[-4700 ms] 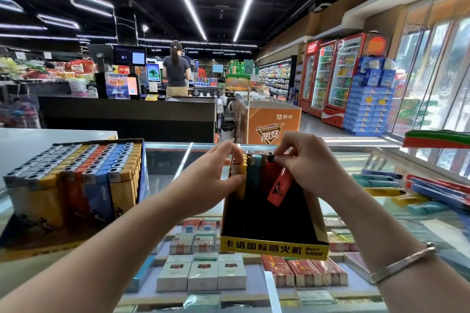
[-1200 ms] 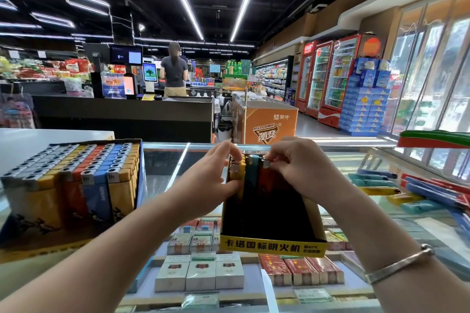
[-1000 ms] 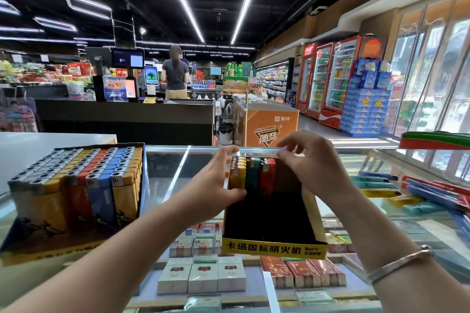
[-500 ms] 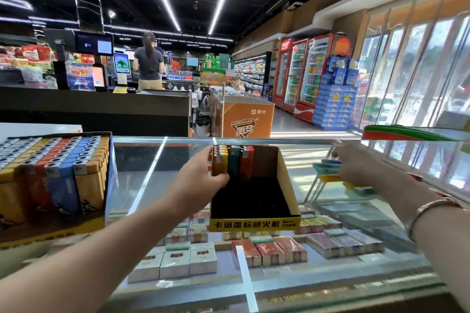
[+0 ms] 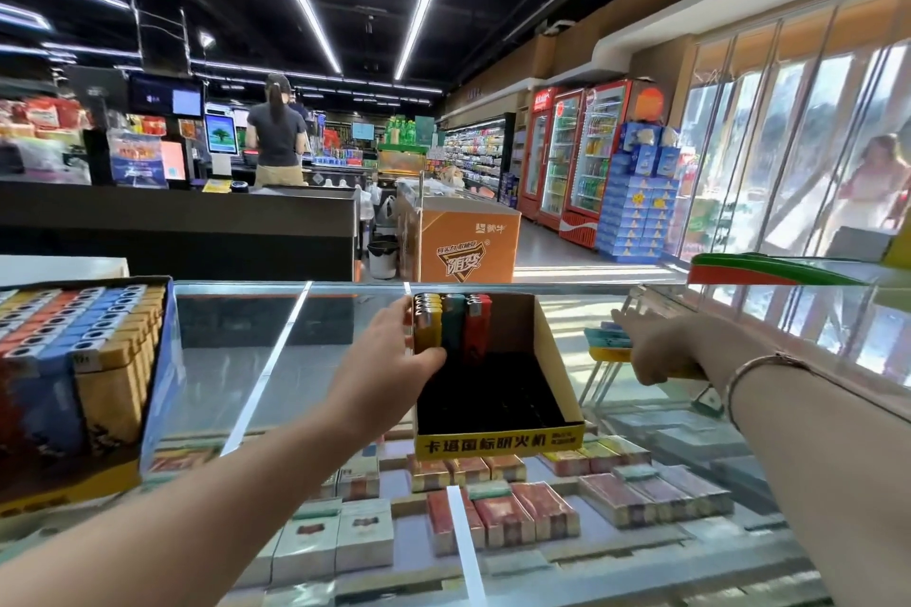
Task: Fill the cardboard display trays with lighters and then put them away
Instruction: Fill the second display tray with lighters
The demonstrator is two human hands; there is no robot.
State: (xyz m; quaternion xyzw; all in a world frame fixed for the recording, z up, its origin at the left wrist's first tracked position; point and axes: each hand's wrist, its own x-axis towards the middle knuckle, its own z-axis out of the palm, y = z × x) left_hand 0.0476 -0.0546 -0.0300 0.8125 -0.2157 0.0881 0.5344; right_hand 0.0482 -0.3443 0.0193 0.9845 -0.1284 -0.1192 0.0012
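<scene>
At far left of the frame, on the glass counter (image 5: 236, 360), a full display tray (image 5: 84, 389) packed with rows of yellow, blue and orange lighters

Lower left to centre: left forearm reaching in, left hand (image 5: 389, 370) gripping the left wall of a second cardboard tray (image 5: 498, 389), thumb curled over into it against the yellow lighters (image 5: 428, 324)

In that centre tray, only the back left corner filled: yellow, then green lighters (image 5: 453, 320), then red lighters (image 5: 477, 323), all upright; rest of its black floor bare; yellow front lip printed with black characters

Under the glass, below centre, cigarette packs (image 5: 503, 513) in rows, white ones to the left, red ones to the right

Right of centre: right hand (image 5: 650, 350) stretched out over the counter to a yellow and teal stack (image 5: 609, 345), touching it, thumb curled down; fingers blurred, so cannot tell whether anything is gripped; bracelet (image 5: 754, 370) on the wrist

Upper part of the frame: a person (image 5: 276, 128) standing at a dark checkout desk, back turned; further right an orange chest freezer (image 5: 461, 242), then red drink coolers (image 5: 577, 158)
</scene>
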